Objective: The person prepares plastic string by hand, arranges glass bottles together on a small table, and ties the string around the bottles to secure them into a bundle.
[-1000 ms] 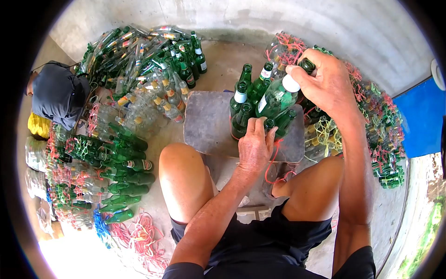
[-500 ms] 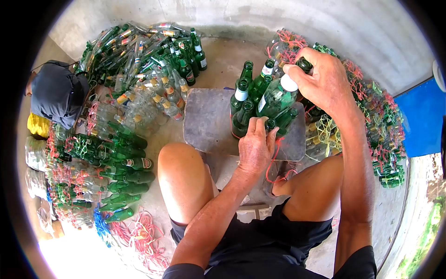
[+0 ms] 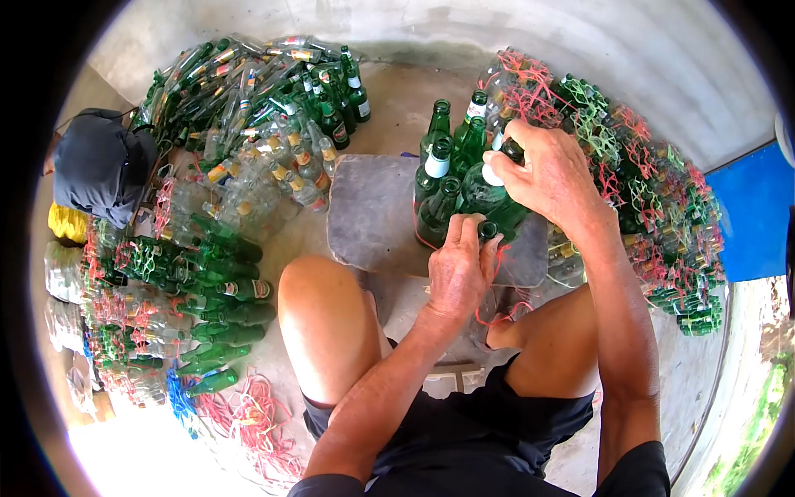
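Several green glass bottles stand upright in a tight cluster on a small dark stool between my knees. My right hand grips the neck of a green bottle with a white neck label, within the cluster. On the near side, my left hand is closed round the neck of another green bottle. Red plastic twine shows low by the cluster and hangs off the stool's front edge. Fingers and other bottles hide much of the bottles' lower parts.
Loose bottles are heaped at the back left. Tied bundles stand at left and right. Pink twine lies on the floor at lower left. A dark cloth-covered shape is far left, a blue panel far right.
My right hand has moved down and left with its bottle, which now sits lower among the others. My left hand has shifted only slightly and still holds its bottle neck.
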